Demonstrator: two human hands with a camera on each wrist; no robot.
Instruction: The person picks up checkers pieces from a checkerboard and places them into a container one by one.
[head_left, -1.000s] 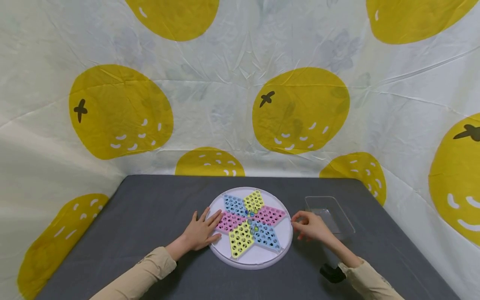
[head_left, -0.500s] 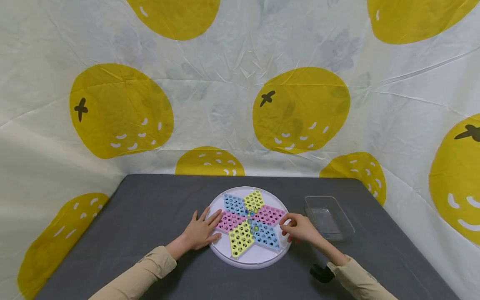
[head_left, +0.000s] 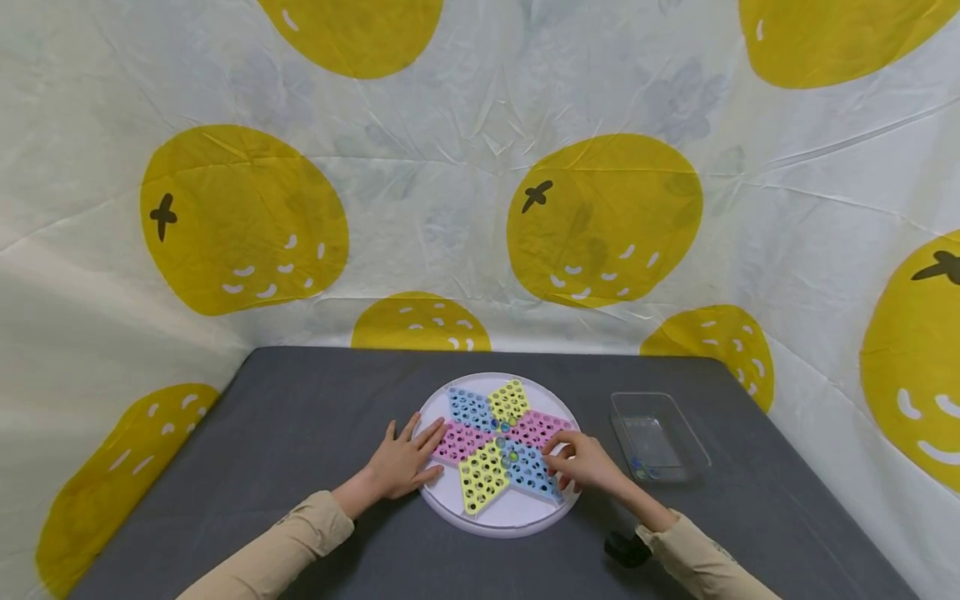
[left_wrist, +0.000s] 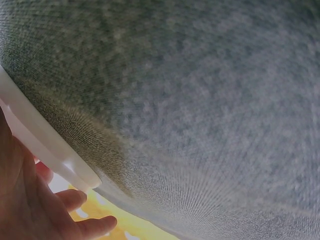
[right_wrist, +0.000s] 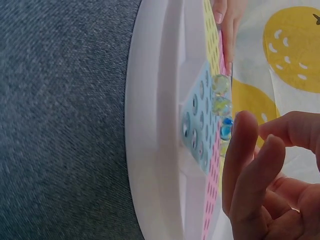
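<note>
A round white Chinese checkers board (head_left: pixel 517 518) with a star of pink, yellow and blue holed sections lies on the table. Several glass marbles (head_left: pixel 513 456) sit near its middle, on the side of the near blue section; blue and clear ones (right_wrist: pixel 226 129) show in the right wrist view. My left hand (head_left: pixel 402 460) rests with spread fingers on the board's left rim. Over the right part of the blue section hovers my right hand (head_left: pixel 583 461), its thumb and fingertips bent close together. Whether a marble is between those fingertips is hidden.
To the right of the board stands a clear plastic box (head_left: pixel 675 442), with a few bluish marbles (head_left: pixel 640 468) in its near left corner. A dark grey cloth (head_left: pixel 315 400) covers the table. Behind hangs a white curtain (head_left: pixel 427 208) with yellow fruit prints.
My right hand has moved left from beside the board's right rim to over the blue section, uncovering marbles in the box's near corner. My left hand has stayed on the rim.
</note>
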